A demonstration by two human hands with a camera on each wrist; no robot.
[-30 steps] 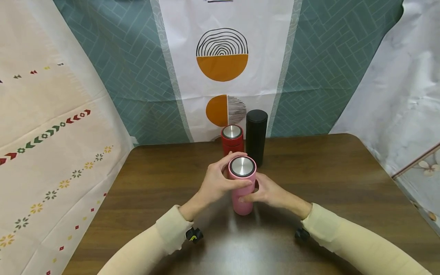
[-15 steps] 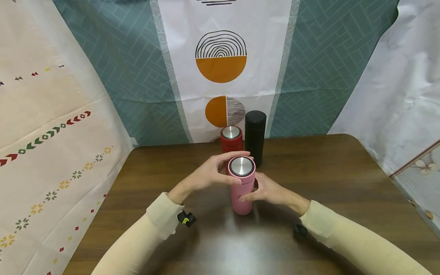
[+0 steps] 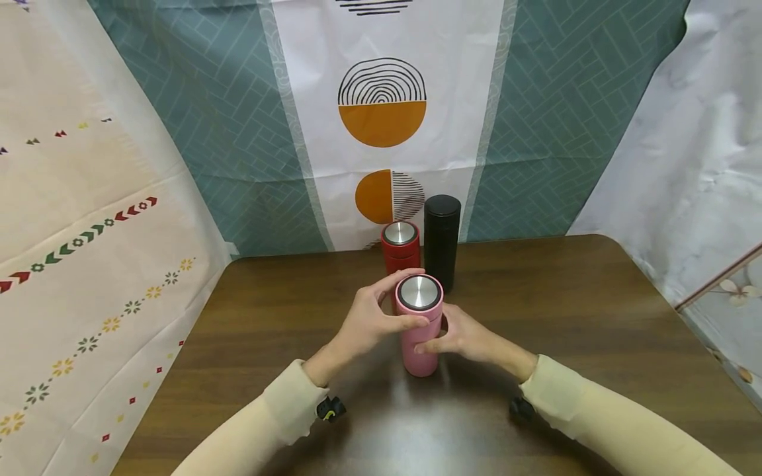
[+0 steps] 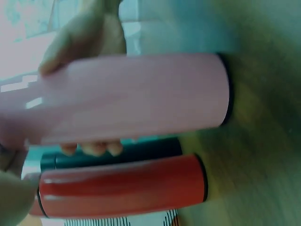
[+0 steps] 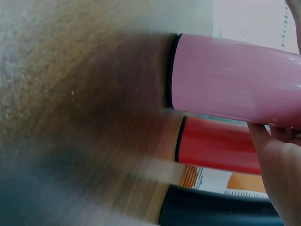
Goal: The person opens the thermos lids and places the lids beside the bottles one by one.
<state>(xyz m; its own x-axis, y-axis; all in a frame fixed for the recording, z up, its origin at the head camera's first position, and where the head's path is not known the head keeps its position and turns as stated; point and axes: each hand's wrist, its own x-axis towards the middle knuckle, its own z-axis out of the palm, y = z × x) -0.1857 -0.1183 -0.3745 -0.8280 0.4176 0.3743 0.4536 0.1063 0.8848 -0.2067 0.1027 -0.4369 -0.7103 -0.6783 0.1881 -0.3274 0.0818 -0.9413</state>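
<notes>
Grasps pink flask (image 4: 136, 99) with fingers (image 3: 407, 322) of left hand (image 3: 368, 322) around the top, right hand (image 3: 469, 337) around the body. Holds upright before red flask (image 3: 400, 254); cannot confirm base contact with table (image 3: 286, 291). Advisable: steady body firmly, avoid tilting.

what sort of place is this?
Probably an indoor tabletop recording setup: a brown wood-grain table, teal-and-white printed fabric hanging behind it, and a cream patterned cloth along the left side.
</notes>
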